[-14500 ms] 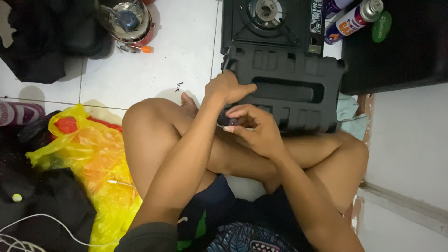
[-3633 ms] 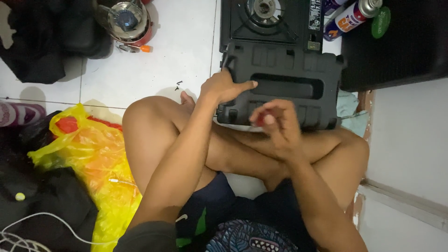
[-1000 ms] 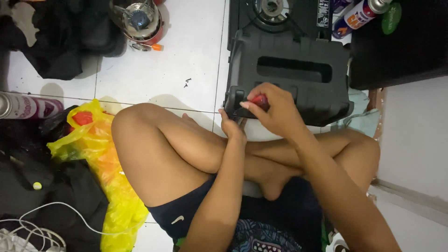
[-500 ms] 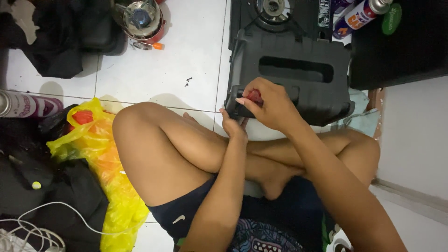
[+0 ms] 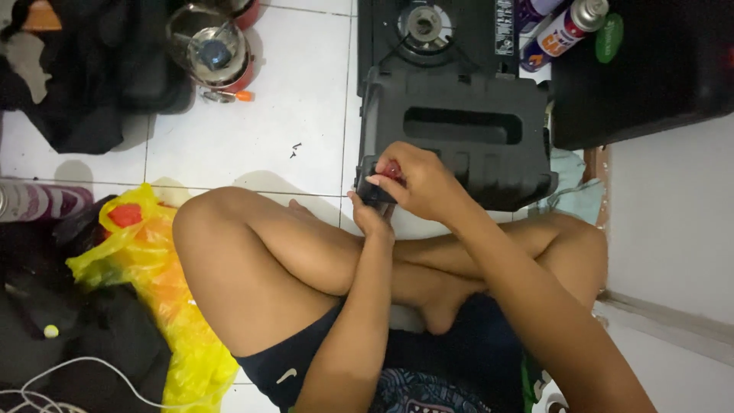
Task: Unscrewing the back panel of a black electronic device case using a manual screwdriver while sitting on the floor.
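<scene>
Yellow plastic bag far left on tiled floor, one small pot above, left hand steadying small black object, right hand clamped on it, black case behind, one stove, two spray cans.

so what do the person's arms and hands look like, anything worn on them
Both arms are bare, with no sleeves in view. The left hand and right hand wear no gloves, and no rings, watch or bracelet can be seen. The fingers look bare too, with short nails.
</scene>
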